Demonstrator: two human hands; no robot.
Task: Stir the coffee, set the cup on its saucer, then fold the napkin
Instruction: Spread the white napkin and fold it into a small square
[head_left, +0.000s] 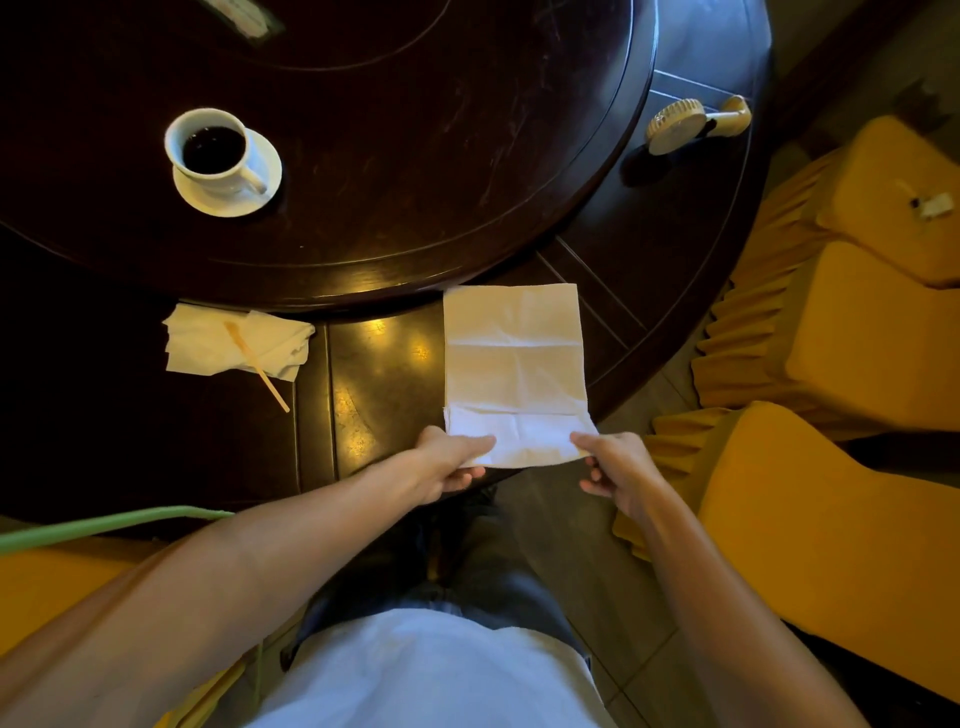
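A white napkin (514, 364) lies unfolded and creased on the dark table's near rim, its near edge hanging past the table edge. My left hand (449, 465) pinches its near left corner. My right hand (613, 470) pinches its near right corner. A white cup (215, 156) of dark coffee stands on its white saucer (267, 179) on the raised turntable, far left. A wooden stir stick (257, 364) rests across a crumpled pile of napkins (208, 340) left of the flat napkin.
The dark round turntable (415, 156) fills the table's middle, above the outer ring (363, 374). A small cream hand-held fan (691, 124) lies at the right rim. Yellow-covered chairs (831, 338) crowd the right side. A green tube (104, 525) runs at lower left.
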